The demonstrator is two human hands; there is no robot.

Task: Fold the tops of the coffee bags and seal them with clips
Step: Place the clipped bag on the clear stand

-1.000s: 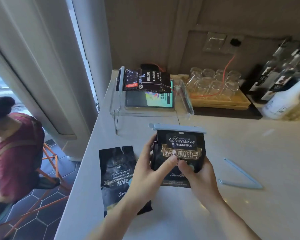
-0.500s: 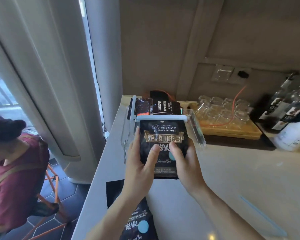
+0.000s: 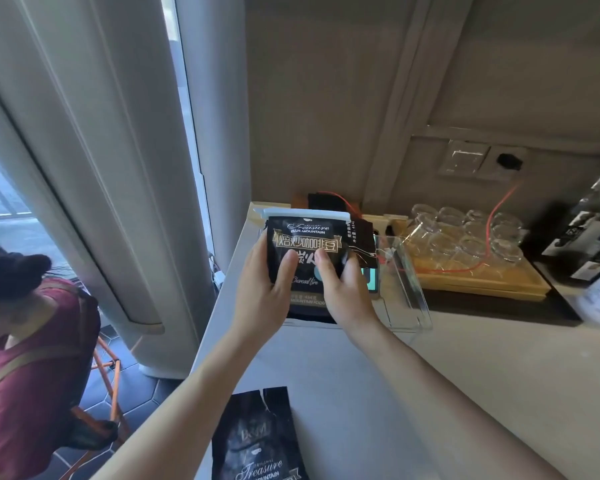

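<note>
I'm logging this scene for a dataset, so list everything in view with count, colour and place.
Coffee bag: one, black with gold print, held upright in both hands over the clear stand.
Clip: one, pale blue, clamped along that bag's top.
Second coffee bag: one, black, flat on the counter's near edge, no clip.
Clear stand: one, transparent, behind the held bag.
Glass cups: many, clear, on a wooden tray.
Red cable: one, from the wall down over the cups.
Counter: one, pale.
Seated person: one, dark red top, lower left.
Left hand; right hand: gripping the bag.
</note>
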